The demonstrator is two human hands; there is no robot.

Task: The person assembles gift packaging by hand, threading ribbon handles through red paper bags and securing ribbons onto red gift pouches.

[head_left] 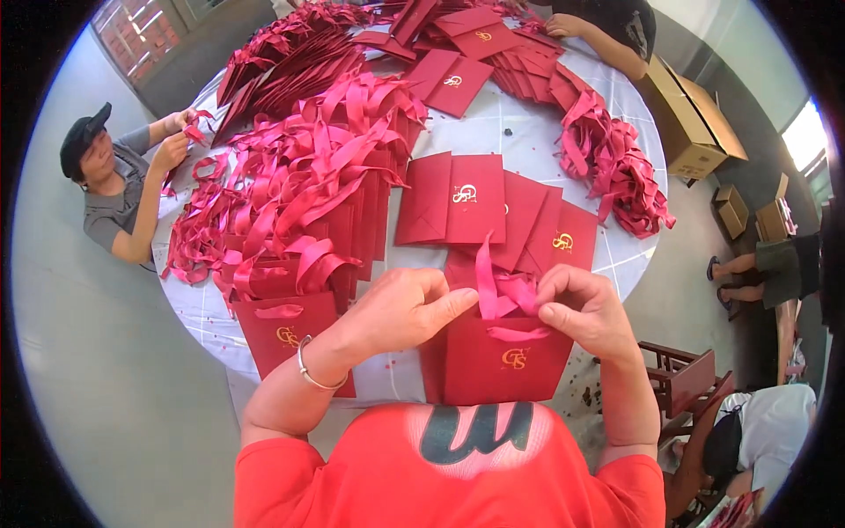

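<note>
A dark red paper gift bag [506, 365] with a gold emblem stands at the table edge just in front of me. Pink ribbon [497, 295] rises in loops from its top, and a short ribbon handle [518, 334] lies across its front. My left hand [405, 308], with a bangle at the wrist, is closed, its thumb tip against an upright ribbon strand; the other fingertips are partly hidden. Thumb and fingers of my right hand [585, 308] pinch the ribbon at the bag's right top edge.
Ribboned bags [299, 194] crowd the round, white-covered table [387, 378] on the left. Flat red bags [453, 198] lie beyond my hands, with a ribbon heap [607, 163] at right. A capped co-worker [128, 176] handles ribbon; another person's arm [607, 48] reaches in. Cardboard boxes [691, 119] stand right.
</note>
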